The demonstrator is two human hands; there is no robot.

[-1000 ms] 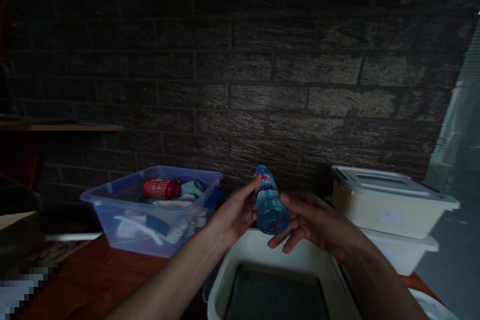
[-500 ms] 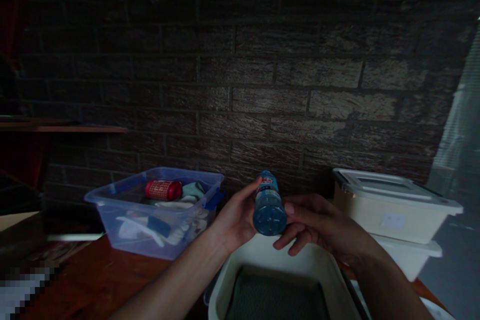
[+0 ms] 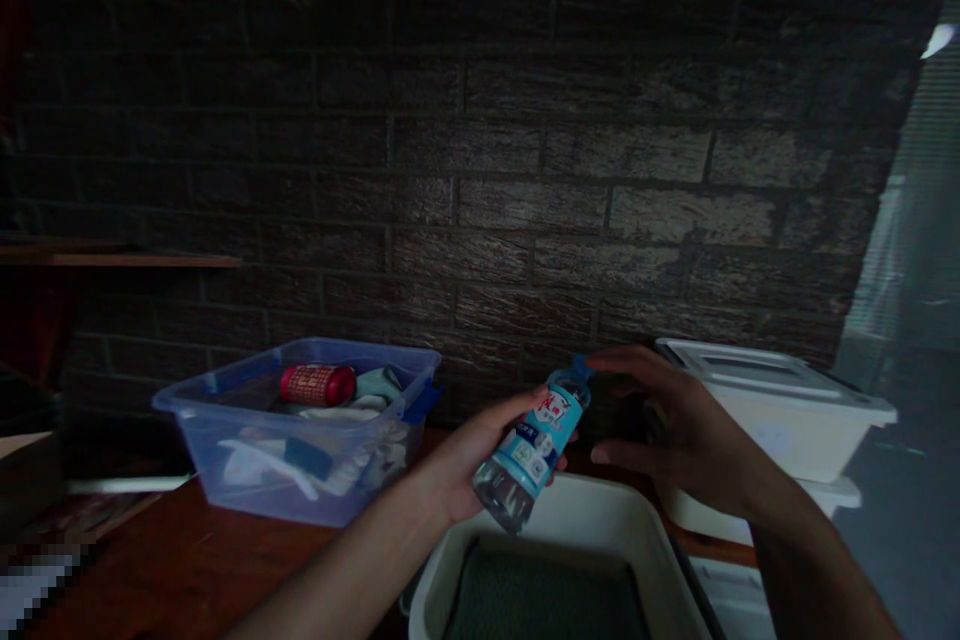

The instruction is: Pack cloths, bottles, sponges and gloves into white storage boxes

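A clear plastic bottle point(image 3: 534, 445) with a light blue label and a blue cap is tilted, its cap end up and to the right. My left hand point(image 3: 480, 455) is wrapped around its middle. Close to the cap, my right hand point(image 3: 667, 420) has its thumb and fingers apart; a fingertip is at or just beside the cap, and I cannot tell if it touches. Beneath the bottle stands an open cream-white bin point(image 3: 600, 510) with a dark green textured cloth point(image 3: 547, 595) inside.
To the left, a translucent blue-tinted tub point(image 3: 277, 470) holds a red can-like container point(image 3: 318, 384) and some cloths. Lidded white boxes point(image 3: 810, 420) are stacked on the right. A dark brick wall point(image 3: 480, 170) rises behind the wooden table point(image 3: 172, 560).
The bottle has swung from base-toward-me to a slanted pose with its label showing. My right hand has moved from the bottle's base up to its cap end, fingers spreading.
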